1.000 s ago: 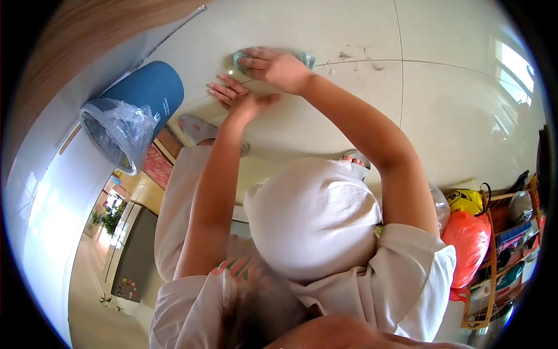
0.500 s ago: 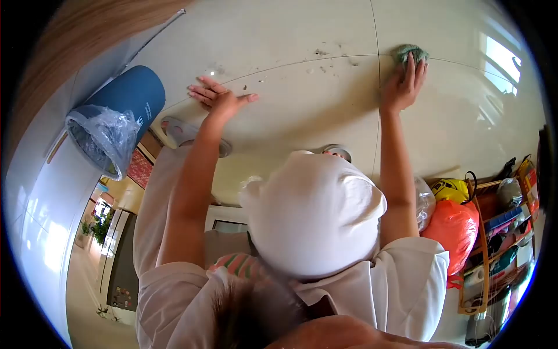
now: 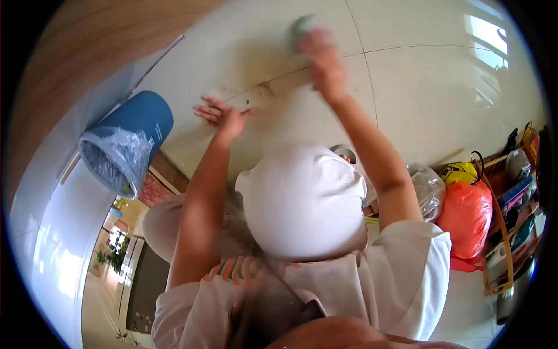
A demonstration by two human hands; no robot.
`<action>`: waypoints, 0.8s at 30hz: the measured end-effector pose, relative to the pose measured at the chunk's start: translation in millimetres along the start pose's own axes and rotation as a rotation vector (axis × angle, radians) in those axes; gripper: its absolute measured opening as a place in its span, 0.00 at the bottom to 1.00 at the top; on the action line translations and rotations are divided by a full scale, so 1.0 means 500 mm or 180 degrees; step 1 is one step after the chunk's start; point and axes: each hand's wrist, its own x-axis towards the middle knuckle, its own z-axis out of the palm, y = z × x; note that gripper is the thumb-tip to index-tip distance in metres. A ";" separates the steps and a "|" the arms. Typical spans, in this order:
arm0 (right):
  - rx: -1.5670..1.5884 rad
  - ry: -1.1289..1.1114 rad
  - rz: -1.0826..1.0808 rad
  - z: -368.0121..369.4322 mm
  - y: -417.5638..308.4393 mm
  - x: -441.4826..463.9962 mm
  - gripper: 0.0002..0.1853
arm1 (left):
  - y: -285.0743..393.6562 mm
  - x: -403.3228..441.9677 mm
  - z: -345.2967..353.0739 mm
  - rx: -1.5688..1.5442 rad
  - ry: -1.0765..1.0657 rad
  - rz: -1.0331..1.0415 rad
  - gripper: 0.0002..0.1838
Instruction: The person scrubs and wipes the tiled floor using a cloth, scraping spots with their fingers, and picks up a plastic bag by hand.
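Note:
My right hand [image 3: 326, 64] is stretched forward over the tiled floor [image 3: 427, 81], blurred by motion, with a green cloth [image 3: 301, 32] under its fingertips. Fingers spread, my left hand [image 3: 224, 114] is at the floor on the left and holds nothing. Dark bits of dirt [image 3: 267, 88] lie along a tile seam between the two hands. Part of the cloth is hidden by my right fingers.
A blue bin [image 3: 142, 119] with a clear plastic liner lies tilted at the left, beside a white cabinet front. On the right are a red plastic bag [image 3: 465, 218], a yellow bag [image 3: 459, 173], a clear bag [image 3: 427, 191] and a wooden rack [image 3: 501, 247] full of items.
My right hand with the cloth first swept right along the seam, then came back left and farther forward. My left hand stays spread in nearly the same place. Fewer dirt bits show along the seam.

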 end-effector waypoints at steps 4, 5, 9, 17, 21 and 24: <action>-0.1149 0.1407 0.1903 -0.176 0.215 0.033 0.17 | -0.007 -0.013 0.006 -0.0015 -0.0017 -0.0027 0.95; -0.1414 0.1406 0.1788 -0.159 0.225 0.035 0.18 | -0.010 -0.007 0.008 0.0041 -0.0009 -0.0026 0.95; -0.0967 0.0310 0.0453 0.006 0.130 -0.002 0.25 | -0.016 -0.002 0.008 0.0145 -0.0005 -0.0032 0.95; 0.0659 -0.0426 -0.0185 0.089 -0.076 -0.066 0.18 | -0.006 0.000 0.010 0.0349 0.0035 -0.0075 0.95; -0.1022 0.1399 0.1218 -0.119 0.028 -0.178 0.23 | 0.005 0.000 -0.001 0.0412 -0.0050 -0.0061 0.94; -0.1527 0.1772 0.2276 -0.164 0.077 -0.291 0.24 | 0.010 -0.001 -0.013 0.0789 -0.0340 -0.0230 0.93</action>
